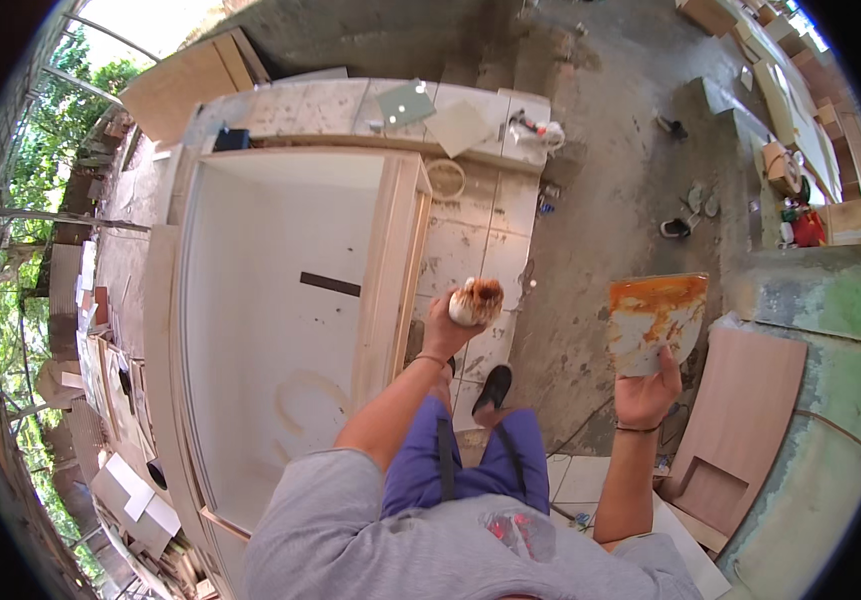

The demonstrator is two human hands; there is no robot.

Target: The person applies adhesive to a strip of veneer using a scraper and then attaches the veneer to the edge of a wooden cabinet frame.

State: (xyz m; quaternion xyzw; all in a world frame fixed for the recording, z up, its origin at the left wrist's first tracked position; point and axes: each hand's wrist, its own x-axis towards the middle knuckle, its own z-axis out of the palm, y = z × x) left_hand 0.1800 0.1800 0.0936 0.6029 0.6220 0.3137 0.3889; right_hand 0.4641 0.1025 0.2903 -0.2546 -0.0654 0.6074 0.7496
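Observation:
My left hand [438, 332] is closed around a rounded white wad [476, 303] with a rust-brown stained top; whether it is cloth is hard to tell. It is held up beside the wooden edge of a large cabinet [395, 240], whose pale panel carries a dark strip [330, 284] and faint smears. Out to the right, my right hand [647, 398] grips the lower edge of a thin flat sheet [655, 318], thumb on its face. Orange-brown paste coats the sheet's upper part, with patches lower down. The two held things are well apart.
A pinkish wood panel with a rectangular recess [735, 430] leans at my right by a greenish surface [810, 460]. Ahead, a tiled ledge [320, 108] bears loose square sheets [457, 127]. Shoes [676, 228] lie on the concrete floor. Boards [190, 85] lean at the far left.

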